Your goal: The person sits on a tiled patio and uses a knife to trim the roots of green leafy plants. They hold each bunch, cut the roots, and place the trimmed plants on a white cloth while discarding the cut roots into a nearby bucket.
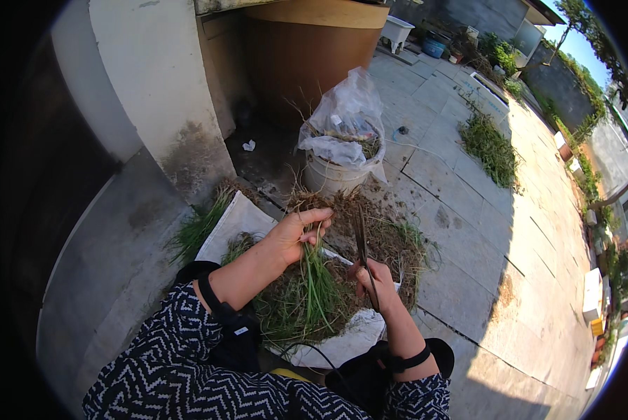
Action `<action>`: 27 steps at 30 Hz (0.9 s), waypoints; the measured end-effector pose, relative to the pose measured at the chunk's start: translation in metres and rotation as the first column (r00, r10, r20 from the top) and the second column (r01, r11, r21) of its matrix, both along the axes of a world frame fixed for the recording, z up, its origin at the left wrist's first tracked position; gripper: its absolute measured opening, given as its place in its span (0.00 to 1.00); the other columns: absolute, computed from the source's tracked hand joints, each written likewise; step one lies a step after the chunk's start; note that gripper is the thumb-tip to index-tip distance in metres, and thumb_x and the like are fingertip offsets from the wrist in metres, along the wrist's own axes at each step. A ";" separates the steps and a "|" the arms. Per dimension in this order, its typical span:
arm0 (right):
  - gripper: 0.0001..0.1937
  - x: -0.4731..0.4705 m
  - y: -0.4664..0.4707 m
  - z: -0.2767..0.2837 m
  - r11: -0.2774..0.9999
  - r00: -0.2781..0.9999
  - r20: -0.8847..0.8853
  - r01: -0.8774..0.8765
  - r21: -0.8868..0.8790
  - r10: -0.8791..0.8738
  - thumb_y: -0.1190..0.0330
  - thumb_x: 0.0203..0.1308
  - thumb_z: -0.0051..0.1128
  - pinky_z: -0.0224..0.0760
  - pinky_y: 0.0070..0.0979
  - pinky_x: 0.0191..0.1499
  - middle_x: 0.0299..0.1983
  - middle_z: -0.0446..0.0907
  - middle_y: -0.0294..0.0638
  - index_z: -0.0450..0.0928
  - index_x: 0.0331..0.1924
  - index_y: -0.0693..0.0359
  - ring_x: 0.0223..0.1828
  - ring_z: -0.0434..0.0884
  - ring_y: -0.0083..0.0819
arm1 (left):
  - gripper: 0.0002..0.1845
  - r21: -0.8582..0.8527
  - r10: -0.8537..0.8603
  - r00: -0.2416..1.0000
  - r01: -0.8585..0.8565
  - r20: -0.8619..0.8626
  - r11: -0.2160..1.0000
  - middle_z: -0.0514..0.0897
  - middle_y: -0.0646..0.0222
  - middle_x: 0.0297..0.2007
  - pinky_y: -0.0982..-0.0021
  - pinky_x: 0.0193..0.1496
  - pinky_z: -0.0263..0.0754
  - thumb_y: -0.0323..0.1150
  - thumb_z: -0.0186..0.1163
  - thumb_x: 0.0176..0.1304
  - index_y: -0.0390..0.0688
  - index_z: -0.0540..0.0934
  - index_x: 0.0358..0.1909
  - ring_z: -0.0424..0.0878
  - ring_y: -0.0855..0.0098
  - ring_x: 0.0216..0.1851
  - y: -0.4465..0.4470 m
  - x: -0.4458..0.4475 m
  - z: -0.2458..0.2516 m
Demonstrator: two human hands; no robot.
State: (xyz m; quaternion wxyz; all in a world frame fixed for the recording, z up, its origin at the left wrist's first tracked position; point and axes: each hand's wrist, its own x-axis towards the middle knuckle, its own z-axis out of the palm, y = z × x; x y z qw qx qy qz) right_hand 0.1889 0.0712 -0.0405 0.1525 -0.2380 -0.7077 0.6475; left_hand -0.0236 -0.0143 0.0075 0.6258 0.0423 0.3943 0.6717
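Note:
A bunch of long green grass-like plants [316, 281] is pinched in my left hand [301, 231], its leaves hanging down towards me. Brown roots [314, 201] spread out just beyond the fingers. My right hand [375, 283] grips dark metal scissors [361, 236], blades pointing away from me, to the right of the roots; whether the blades are apart is hard to tell. Below both hands, cut grass and dry bits [288, 310] lie on a white woven sack [353, 336]. Root trimmings and soil [393, 236] cover the ground beyond and to the right.
A white bucket [335, 176] holding a clear plastic bag [348, 121] and plant waste stands just ahead. Behind it rises a large brown vat [314, 58], beside a white wall [146, 79]. More grass [201, 226] lies left; pulled greenery [487, 144] lies on the paving [466, 252] at right.

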 end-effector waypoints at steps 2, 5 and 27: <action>0.29 0.001 0.000 -0.001 0.999 0.992 0.127 -0.019 0.028 0.015 0.39 0.52 0.53 0.60 0.22 0.20 0.16 0.68 0.33 0.71 0.25 0.64 0.17 0.67 0.21 | 0.07 0.007 0.013 1.000 -0.013 -0.024 1.000 0.77 0.74 0.24 0.85 0.15 0.57 0.33 0.64 0.54 0.44 0.76 0.32 0.64 0.86 0.15 0.000 0.000 -0.001; 0.28 -0.002 0.000 -0.002 0.987 0.998 0.057 -0.020 0.158 0.011 0.40 0.51 0.56 0.59 0.18 0.19 0.15 0.67 0.30 0.71 0.26 0.63 0.17 0.69 0.18 | 0.08 -0.010 0.020 0.992 -0.021 -0.127 1.000 0.76 0.74 0.23 0.85 0.16 0.57 0.34 0.65 0.52 0.43 0.77 0.30 0.68 0.84 0.18 -0.001 0.004 -0.001; 0.31 -0.007 -0.007 0.011 0.883 0.985 0.141 0.026 0.468 -0.104 0.43 0.53 0.53 0.57 0.28 0.20 0.12 0.61 0.39 0.67 0.17 0.68 0.17 0.60 0.24 | 0.07 -0.019 -0.077 0.916 0.076 -0.393 0.997 0.75 0.74 0.17 0.82 0.13 0.59 0.32 0.66 0.47 0.42 0.78 0.24 0.66 0.84 0.13 -0.004 0.020 0.008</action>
